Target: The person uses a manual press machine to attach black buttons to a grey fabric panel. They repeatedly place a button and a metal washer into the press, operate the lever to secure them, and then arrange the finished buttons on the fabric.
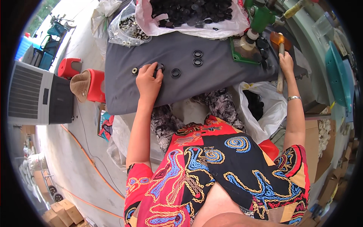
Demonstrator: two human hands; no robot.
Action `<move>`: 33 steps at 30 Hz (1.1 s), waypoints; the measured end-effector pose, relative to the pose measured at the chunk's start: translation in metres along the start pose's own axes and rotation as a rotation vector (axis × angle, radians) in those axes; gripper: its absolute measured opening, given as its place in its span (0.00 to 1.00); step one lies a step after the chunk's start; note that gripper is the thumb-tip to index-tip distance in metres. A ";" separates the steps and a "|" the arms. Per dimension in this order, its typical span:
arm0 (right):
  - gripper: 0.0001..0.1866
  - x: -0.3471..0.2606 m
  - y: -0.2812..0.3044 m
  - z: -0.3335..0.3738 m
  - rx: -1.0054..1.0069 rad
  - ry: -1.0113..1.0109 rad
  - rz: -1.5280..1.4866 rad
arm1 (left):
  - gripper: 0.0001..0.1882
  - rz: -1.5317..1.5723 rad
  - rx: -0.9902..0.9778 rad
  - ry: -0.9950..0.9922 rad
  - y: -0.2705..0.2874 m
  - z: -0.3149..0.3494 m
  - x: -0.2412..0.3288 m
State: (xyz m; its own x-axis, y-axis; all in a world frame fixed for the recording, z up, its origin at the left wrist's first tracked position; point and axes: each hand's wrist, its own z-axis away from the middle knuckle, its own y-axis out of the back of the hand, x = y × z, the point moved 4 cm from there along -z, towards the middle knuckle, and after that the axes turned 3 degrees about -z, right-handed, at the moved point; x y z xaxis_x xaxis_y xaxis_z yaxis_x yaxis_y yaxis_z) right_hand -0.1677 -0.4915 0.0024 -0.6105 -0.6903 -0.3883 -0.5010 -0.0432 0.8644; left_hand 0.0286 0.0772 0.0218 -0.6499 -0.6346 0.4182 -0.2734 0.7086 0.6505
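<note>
On the grey cloth of the table my left hand [148, 81] bends its fingers down on a small black round cap [162, 67], partly hidden by them. To its left lies a black cap with a pale metal centre [135, 70]; to its right is a dark ring-shaped cap [175, 73]. Farther right, two more black caps [197, 61] lie one behind the other. My right hand [286, 63] is wrapped round the wooden handle of a mallet [280, 40] with an orange head, held beside a green hand press [245, 53].
At the table's far side sit a white sack [143, 19] of black parts and a clear bag [128, 30] of metal pieces. A white bag [272, 113] of black parts hangs below the near edge. Red stools [97, 85] and an air cooler [30, 92] stand left.
</note>
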 end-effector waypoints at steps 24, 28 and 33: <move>0.24 -0.067 0.092 -0.001 0.384 0.265 -0.023 | 0.15 0.009 -0.046 -0.140 -0.011 -0.004 -0.004; 0.14 -0.138 0.177 -0.022 0.516 0.317 -0.863 | 0.17 0.168 -0.078 -0.001 -0.011 -0.016 0.034; 0.22 -0.212 0.252 -0.067 0.558 0.510 -1.213 | 0.28 0.511 -0.239 -0.077 -0.080 -0.055 0.156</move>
State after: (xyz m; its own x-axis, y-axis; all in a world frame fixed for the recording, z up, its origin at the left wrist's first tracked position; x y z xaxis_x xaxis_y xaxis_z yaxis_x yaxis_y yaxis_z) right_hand -0.1233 -0.4039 0.3240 0.5863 -0.6174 -0.5245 -0.7890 -0.5820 -0.1970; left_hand -0.0124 -0.0952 0.0700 -0.7101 -0.1990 0.6754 0.2511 0.8246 0.5069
